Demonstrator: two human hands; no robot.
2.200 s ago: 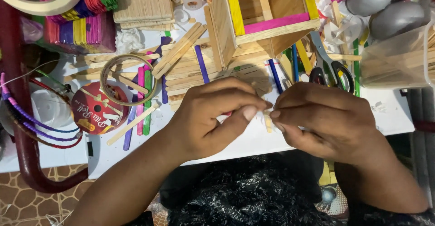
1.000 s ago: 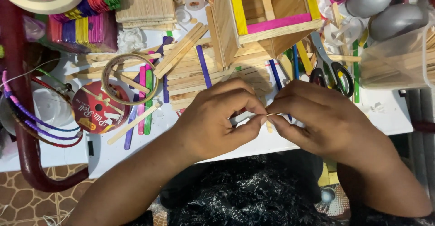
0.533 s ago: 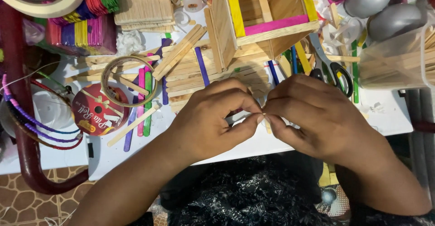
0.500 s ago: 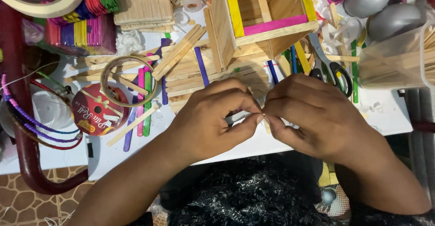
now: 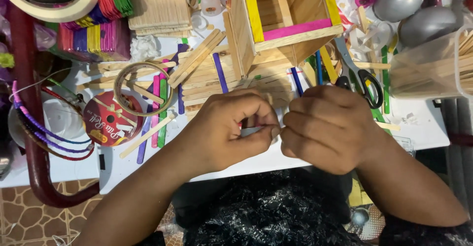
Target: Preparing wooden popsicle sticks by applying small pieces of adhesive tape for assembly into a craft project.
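My left hand (image 5: 224, 135) and my right hand (image 5: 327, 127) meet fingertip to fingertip just above the white table's (image 5: 148, 169) front edge. Both pinch one small piece of pale wooden stick (image 5: 259, 129); most of it is hidden by my fingers. Right behind my hands lies a flat pile of plain craft sticks (image 5: 231, 78). On that pile stands a box-like house built of sticks (image 5: 286, 24), with yellow and pink strips.
Black-handled scissors (image 5: 362, 76) lie right of the house. To the left are a thin tape ring (image 5: 143, 89), a red round lid (image 5: 109, 122) and loose coloured sticks (image 5: 160, 110). A clear tub of sticks (image 5: 433, 66) stands far right; stick bundles (image 5: 93, 41) are at back left.
My hands have drawn closer together until the fingertips touch. The short stick end that stuck out below my fingers is now covered by them.
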